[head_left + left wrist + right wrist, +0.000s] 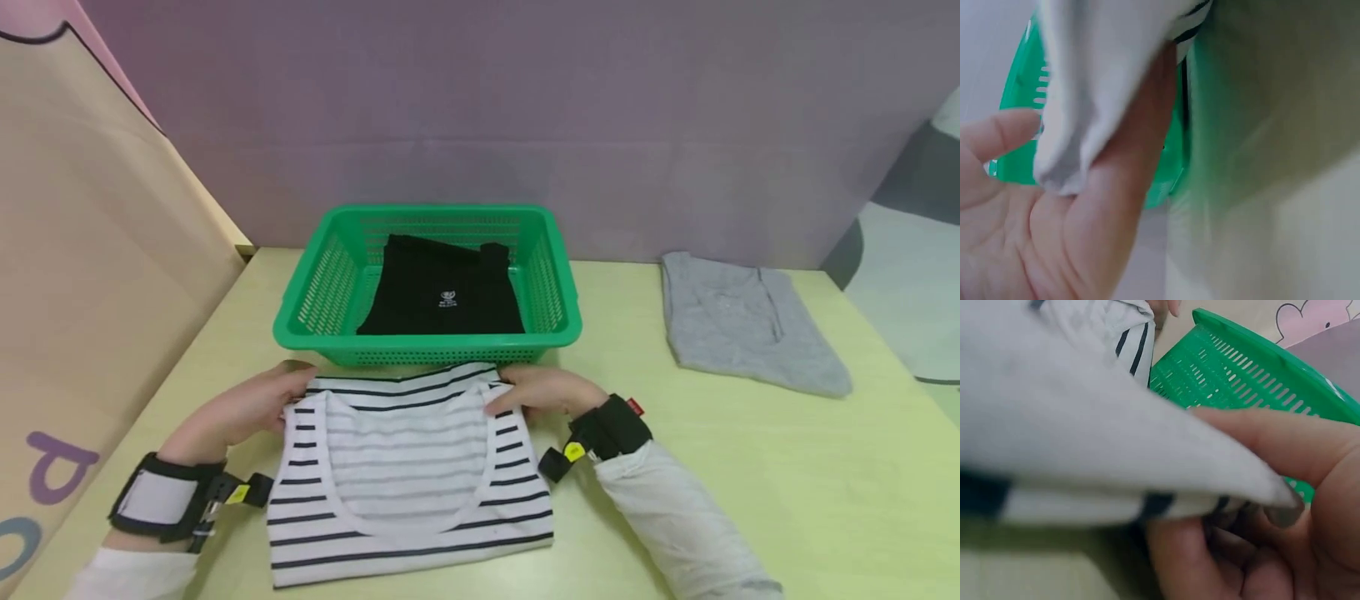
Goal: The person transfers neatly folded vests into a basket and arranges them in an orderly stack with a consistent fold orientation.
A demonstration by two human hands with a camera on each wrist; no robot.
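A folded white shirt with black stripes (408, 475) lies on the pale green table (750, 467) in front of me. My left hand (251, 408) grips its far left corner, and the white cloth (1085, 94) runs across my palm in the left wrist view. My right hand (543, 392) pinches the far right corner, where the striped cloth (1085, 444) is held between thumb and fingers. Just beyond the shirt stands a green plastic basket (427, 342) (1254, 369) with a folded black garment (442, 287) inside.
A folded grey garment (742, 321) lies on the table at the right. A tan panel (90, 275) stands along the left side, and a purple wall (525, 108) closes the back. The table's right edge runs near the grey garment.
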